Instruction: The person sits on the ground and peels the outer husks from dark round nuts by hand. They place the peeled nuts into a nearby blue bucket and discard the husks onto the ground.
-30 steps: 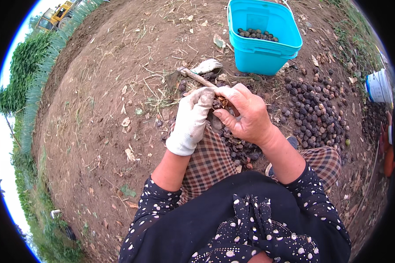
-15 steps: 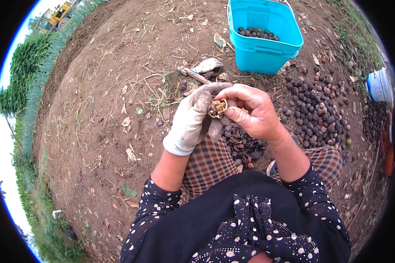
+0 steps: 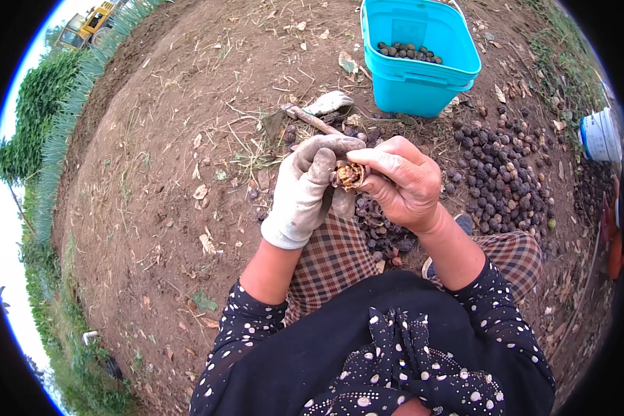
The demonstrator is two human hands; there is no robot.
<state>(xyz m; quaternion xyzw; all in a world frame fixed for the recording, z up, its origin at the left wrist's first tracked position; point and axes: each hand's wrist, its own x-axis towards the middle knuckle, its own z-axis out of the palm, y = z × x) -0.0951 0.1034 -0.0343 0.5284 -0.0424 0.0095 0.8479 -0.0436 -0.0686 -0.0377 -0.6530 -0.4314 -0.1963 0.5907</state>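
smooth, faintly glossy plastic bucket [image 3: 419, 96]; matt knitted cloth on the worn glove [image 3: 291, 208]; rough, wrinkled cracked nut [image 3: 351, 175]; woven cloth trousers [image 3: 336, 260]; dull, rough soil [image 3: 139, 208].

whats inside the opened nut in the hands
A wrinkled brown kernel shows inside the opened nut, held between the gloved left hand and bare right hand. Fingers cover its sides; its underside is hidden.

The cracked nut [image 3: 350, 175] has become more visible
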